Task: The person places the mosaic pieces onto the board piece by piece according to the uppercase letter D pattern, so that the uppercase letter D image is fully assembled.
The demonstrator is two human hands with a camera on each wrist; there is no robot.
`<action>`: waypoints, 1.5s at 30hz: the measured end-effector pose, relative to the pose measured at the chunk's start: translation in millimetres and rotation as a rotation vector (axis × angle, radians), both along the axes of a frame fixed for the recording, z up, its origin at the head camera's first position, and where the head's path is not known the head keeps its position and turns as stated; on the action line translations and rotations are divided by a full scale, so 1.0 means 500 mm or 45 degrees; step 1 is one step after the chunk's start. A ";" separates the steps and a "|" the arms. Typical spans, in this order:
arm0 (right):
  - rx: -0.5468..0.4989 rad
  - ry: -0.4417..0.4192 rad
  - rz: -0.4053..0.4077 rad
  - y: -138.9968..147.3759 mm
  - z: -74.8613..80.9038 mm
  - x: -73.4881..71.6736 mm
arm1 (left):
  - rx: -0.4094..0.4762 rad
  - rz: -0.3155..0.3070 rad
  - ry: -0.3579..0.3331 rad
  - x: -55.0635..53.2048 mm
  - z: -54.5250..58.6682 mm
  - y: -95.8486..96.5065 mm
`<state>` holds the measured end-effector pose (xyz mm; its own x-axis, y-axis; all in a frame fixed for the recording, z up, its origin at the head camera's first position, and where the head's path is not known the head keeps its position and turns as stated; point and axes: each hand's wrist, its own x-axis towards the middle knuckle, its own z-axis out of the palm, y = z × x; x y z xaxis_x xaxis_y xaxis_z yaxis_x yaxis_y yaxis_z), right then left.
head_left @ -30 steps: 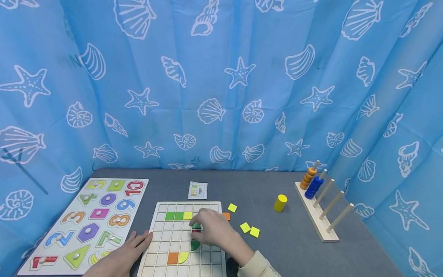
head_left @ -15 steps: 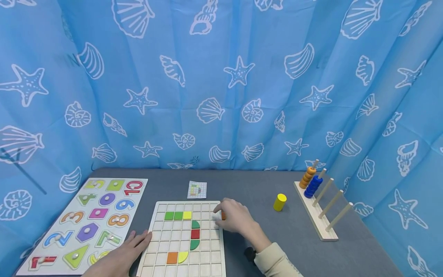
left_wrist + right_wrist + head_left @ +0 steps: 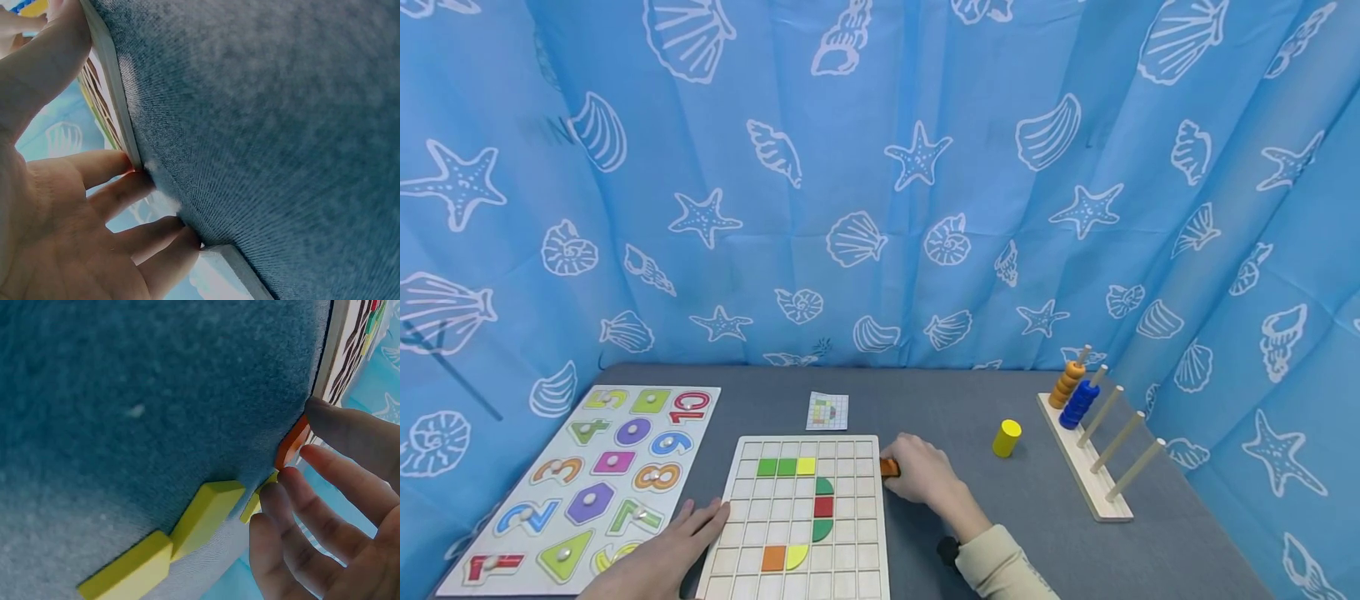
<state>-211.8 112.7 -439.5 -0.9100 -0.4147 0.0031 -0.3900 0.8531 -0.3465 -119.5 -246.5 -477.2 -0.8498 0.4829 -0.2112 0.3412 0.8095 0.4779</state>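
A pale wooden grid board bears several coloured tiles, among them a red square tile, a green square tile and a yellow quarter-round tile. Just off its right side, my right hand pinches an orange tile between thumb and fingertips; the tile looks tilted in the right wrist view. Behind the hand, in that view, lie yellow tiles, hidden in the head view. My left hand rests at the board's left edge with its fingers extended, the thumb touching the edge in the left wrist view.
A number puzzle board lies left, partly behind the left hand. A small pattern card lies beyond the grid board. To the right stand a yellow cylinder and a peg stand with orange and blue beads.
My right hand has moved right, from over the green and red tiles to beyond the board's right edge, where it has taken hold of the orange tile. The left hand stays put.
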 end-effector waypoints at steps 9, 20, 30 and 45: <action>-0.034 0.021 0.010 0.007 -0.005 0.007 | 0.017 -0.015 0.008 -0.001 -0.004 -0.002; -0.042 -0.066 0.045 0.016 0.000 0.010 | 0.032 -0.017 -0.008 -0.003 -0.005 -0.004; -0.091 -0.090 0.006 0.019 -0.005 0.012 | 0.050 -0.013 -0.016 -0.001 -0.008 -0.006; -0.130 -0.024 0.061 -0.037 0.024 0.051 | 0.027 0.000 -0.018 -0.003 -0.006 -0.002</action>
<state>-186.4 94.0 -427.4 -0.8895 -0.4559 0.0306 -0.4218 0.7936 -0.4385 -121.2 -247.6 -480.1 -0.8467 0.4876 -0.2127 0.3345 0.7990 0.4997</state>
